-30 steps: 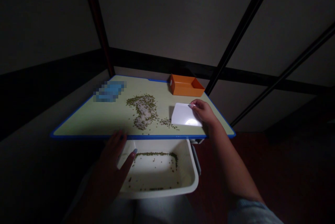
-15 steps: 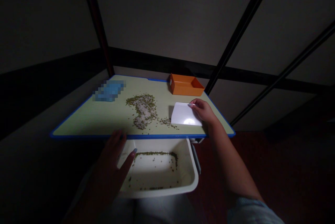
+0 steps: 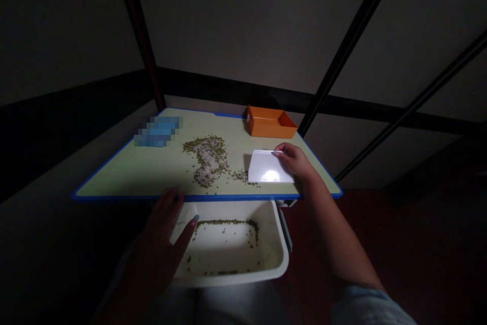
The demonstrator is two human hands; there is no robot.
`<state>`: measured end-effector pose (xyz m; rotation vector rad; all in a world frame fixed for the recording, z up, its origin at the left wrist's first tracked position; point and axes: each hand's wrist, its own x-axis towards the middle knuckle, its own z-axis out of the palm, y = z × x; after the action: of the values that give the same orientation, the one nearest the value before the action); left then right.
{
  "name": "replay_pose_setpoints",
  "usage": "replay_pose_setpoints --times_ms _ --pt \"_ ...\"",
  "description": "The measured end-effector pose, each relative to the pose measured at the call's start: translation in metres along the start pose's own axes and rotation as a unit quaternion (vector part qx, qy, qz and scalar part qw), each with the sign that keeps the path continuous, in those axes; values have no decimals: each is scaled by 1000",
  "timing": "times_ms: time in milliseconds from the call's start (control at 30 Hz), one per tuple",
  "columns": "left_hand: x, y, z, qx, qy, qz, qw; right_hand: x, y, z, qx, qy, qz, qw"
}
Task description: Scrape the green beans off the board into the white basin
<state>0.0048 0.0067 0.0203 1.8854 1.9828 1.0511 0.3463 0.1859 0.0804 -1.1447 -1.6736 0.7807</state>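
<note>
On the dim desk [image 3: 129,175], grains [image 3: 213,143] could scatter if right fingers [image 3: 284,147], pinching a white scraper [image 3: 264,167], jerk; left fingers [image 3: 186,233] spread loosely, seemingly empty.

1 head-worn view, from near side of table [image 3: 238,145], facing forward and down from close above.

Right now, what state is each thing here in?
White scraper: pinched at its far edge
Right hand: closed on the scraper
Grains: loose, spread on the table
White tub: open-topped, some grains inside
Left hand: thumb spread, at tub's left side, grip unclear
Orange tray: upright, open-topped
Blue item: pixelated, state unclear
</note>
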Motion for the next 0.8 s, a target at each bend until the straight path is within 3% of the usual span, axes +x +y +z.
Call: replay_pose_setpoints --times_ms 300,633,800 --pt "-1 3 -1 1 -7 -5 1000 -1 2 -4 31 21 31 999" --pt "-1 -5 4 -7 27 20 999 0 4 -14 -22 -3 21 1000" --pt "-1 1 0 -13 12 1 1000 0 6 -12 -30 -19 21 999"
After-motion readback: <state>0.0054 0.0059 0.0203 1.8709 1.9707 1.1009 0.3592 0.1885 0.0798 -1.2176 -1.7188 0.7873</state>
